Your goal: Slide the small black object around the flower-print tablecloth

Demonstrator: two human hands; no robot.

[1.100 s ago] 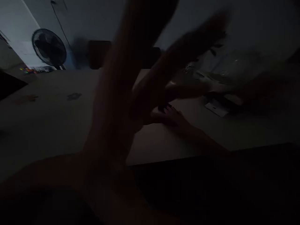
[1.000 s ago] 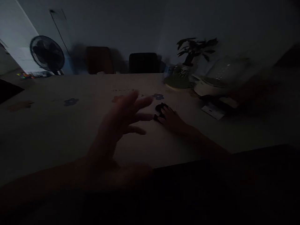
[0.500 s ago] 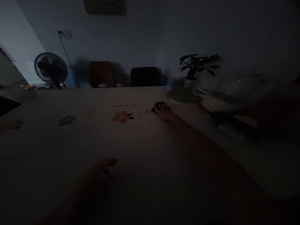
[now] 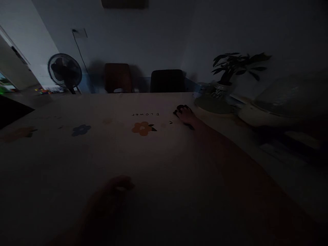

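Observation:
My right hand (image 4: 187, 116) reaches far across the table at full arm's length. Its fingers curl over a small black object (image 4: 181, 108) on the tablecloth (image 4: 159, 153); the dim light and the fingers hide what kind of thing it is. Near the front of the table hovers my left hand (image 4: 119, 184), dark and slightly blurred, with thumb and forefinger loosely bent and a gap between them. No object shows in it; its other fingers are lost in shadow. Between the hands lie a printed orange flower (image 4: 142, 128) and the word "Flower" on the cloth.
A potted plant (image 4: 222, 87) stands on a round green mat (image 4: 212, 105) at the back right. Beside it is a pale appliance with a clear domed lid (image 4: 271, 114). Two chairs (image 4: 118, 77) and a fan (image 4: 65, 71) are behind the table. The room is very dark.
The view has swung slightly left, so everything sits further right. My left thumb and forefinger have bent closer together. My right hand stays on the black object.

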